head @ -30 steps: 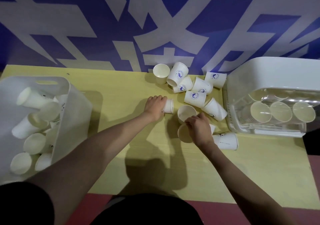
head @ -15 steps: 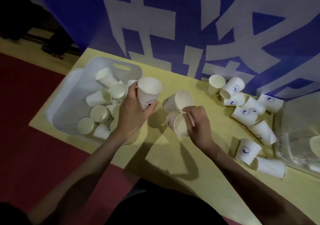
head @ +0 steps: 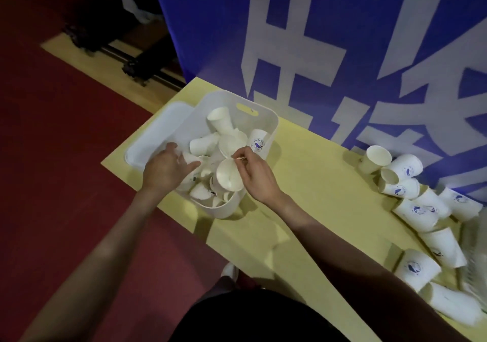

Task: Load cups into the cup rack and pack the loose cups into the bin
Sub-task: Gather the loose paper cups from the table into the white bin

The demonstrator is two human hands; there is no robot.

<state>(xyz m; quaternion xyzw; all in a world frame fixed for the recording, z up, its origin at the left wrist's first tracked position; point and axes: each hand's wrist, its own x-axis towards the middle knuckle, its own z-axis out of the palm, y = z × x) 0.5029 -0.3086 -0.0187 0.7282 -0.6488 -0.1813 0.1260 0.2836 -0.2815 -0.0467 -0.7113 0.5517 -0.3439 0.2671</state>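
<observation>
The white plastic bin [head: 272,126] sits at the left end of the yellow table [head: 311,199] and holds several white paper cups lying at all angles. Both my hands are over it. My left hand [head: 164,169] is low inside the bin, its fingers curled around a paper cup [head: 190,158]. My right hand [head: 254,174] pinches the rims of two paper cups, one [head: 228,175] facing me with its mouth open and one [head: 232,143] above it. Several loose cups with blue logos [head: 405,169] lie in a heap at the table's right side.
A blurred bit of the clear cup rack [head: 475,265] shows at the right edge. A blue banner with large white characters [head: 316,51] stands behind the table. Red floor [head: 66,183] lies left of the table, with dark equipment at the far left.
Both hands carried their cups leftwards from the heap and now hang over the bin. My head turned left, so the rack has slid almost out of view.
</observation>
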